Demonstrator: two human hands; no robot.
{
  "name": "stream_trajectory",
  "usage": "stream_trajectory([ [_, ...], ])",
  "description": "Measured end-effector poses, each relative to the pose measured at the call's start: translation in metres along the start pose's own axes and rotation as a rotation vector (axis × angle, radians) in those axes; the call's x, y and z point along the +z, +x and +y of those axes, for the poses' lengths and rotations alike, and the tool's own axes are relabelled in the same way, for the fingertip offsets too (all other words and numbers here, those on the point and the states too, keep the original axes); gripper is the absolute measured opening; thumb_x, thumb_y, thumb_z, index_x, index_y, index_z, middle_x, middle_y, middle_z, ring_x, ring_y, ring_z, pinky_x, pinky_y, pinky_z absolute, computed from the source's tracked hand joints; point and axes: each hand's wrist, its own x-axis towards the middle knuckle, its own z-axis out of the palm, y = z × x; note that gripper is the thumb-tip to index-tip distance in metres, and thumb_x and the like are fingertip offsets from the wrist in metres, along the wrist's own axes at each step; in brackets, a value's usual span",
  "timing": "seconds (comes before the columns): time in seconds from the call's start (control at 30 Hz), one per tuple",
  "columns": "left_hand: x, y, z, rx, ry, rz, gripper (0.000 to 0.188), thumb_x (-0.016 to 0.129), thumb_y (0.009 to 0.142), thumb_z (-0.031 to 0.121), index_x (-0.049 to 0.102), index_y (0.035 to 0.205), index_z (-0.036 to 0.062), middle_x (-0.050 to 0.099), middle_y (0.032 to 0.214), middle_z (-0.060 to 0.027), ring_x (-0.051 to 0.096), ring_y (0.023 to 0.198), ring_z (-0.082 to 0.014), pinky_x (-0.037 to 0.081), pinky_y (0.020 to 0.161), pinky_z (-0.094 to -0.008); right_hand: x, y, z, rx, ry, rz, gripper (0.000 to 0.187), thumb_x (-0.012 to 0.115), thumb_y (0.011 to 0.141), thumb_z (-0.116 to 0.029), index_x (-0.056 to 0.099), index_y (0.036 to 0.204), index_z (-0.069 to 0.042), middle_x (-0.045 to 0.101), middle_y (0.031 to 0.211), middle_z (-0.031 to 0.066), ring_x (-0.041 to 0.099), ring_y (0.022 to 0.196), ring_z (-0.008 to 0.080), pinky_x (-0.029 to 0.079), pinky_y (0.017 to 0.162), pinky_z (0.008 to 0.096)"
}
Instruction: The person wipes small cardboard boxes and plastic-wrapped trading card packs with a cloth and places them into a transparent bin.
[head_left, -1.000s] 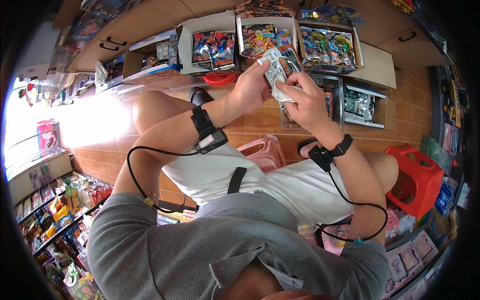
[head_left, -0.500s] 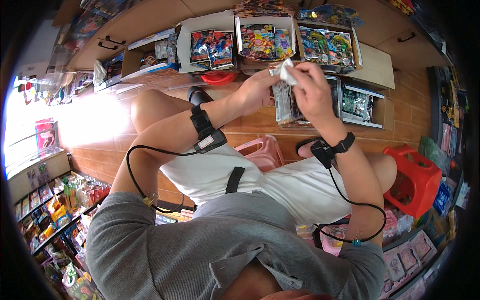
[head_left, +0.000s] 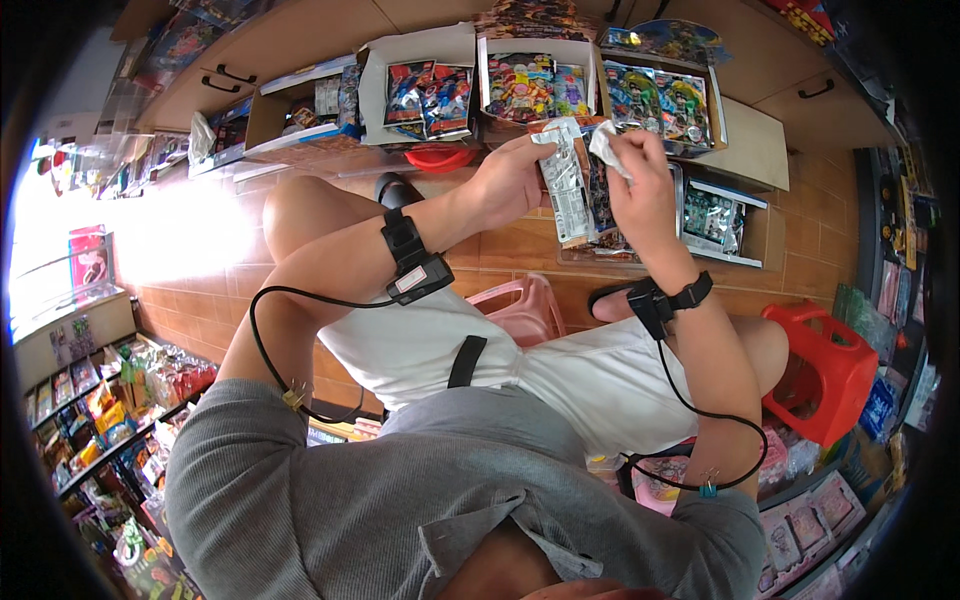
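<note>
My left hand (head_left: 508,183) grips a flat foil packet (head_left: 568,190) by its left edge, thumb on top; its silver printed back faces up. Pinched in the fingers of my right hand (head_left: 643,188) is a crumpled white tissue or cloth (head_left: 606,150), just right of the packet's upper end. Beneath the packet and my right hand, a clear plastic container (head_left: 610,258) sits on the floor, partly hidden, with dark packets in it. To its right lies an open white-edged box (head_left: 762,203) of greenish packets.
Open display boxes of colourful foil packets line the far side: a white-flapped box (head_left: 378,65), a middle box (head_left: 508,47), a right one (head_left: 716,95). A pink stool (head_left: 530,305) stands between my legs, a red stool (head_left: 840,350) at right. Stocked shelves (head_left: 110,440) fill the lower left.
My right hand has moved the white tissue or cloth off the packet's top, to the right. More of the packet's silver back shows; my left hand keeps hold of it.
</note>
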Motion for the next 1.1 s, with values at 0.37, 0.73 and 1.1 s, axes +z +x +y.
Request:
stream_trajectory([
  [0.37,-0.012,0.004,0.023,0.195,-0.066,0.097,0.032,0.039,0.105,0.013,0.049,0.133,0.0026,0.065,0.120,-0.0103,0.065,0.112,-0.0241,0.052,0.098,-0.0456,-0.007,0.000,0.020,0.108,-0.134,-0.156,0.024,0.061,0.084,-0.005,0.071,0.105,-0.004,0.062,0.098,0.0101,0.064,0.084,0.0333,0.051,0.072,0.0415],
  [0.73,-0.003,0.007,-0.005,0.148,0.091,0.198,0.032,0.048,0.104,0.014,0.051,0.131,-0.0023,0.065,0.117,-0.0151,0.067,0.101,-0.0248,0.059,0.085,-0.0437,0.006,0.001,-0.039,-0.102,-0.091,-0.118,0.040,0.084,0.072,-0.028,0.069,0.100,-0.004,0.057,0.096,0.0071,0.064,0.078,0.0288,0.053,0.065,0.0391],
  [1.1,-0.002,0.011,0.012,0.419,0.631,0.254,0.049,0.061,0.098,0.017,0.046,0.139,-0.0054,0.063,0.122,-0.0132,0.061,0.104,-0.0167,0.052,0.087,-0.0320,-0.008,0.012,0.020,0.795,0.925,0.052,0.025,0.072,0.092,-0.012,0.070,0.112,0.002,0.071,0.105,0.0040,0.063,0.088,0.0094,0.048,0.081,0.0254],
])
